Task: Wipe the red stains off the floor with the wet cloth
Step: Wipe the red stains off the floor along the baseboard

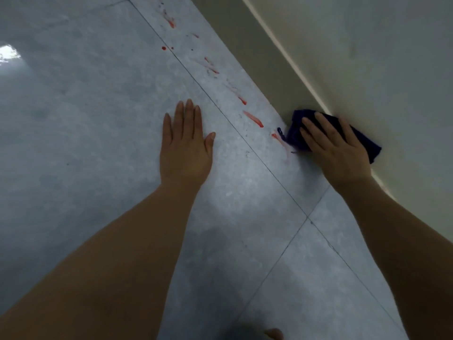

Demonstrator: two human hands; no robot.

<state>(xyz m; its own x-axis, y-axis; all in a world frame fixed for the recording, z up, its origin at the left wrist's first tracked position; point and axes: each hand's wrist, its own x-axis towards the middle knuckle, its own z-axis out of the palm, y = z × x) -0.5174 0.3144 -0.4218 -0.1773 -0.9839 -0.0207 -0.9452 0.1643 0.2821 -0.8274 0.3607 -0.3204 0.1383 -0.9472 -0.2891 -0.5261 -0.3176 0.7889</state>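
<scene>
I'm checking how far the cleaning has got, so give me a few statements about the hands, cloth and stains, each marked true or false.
1. The right hand presses the dark blue cloth on the floor beside the wall. True.
2. The left hand holds a second cloth. False: it lies flat and empty on the floor.
3. Red stains remain beyond the cloth. True.
4. The cloth covers the farthest stain. False: it sits at the near end of the trail.
</scene>
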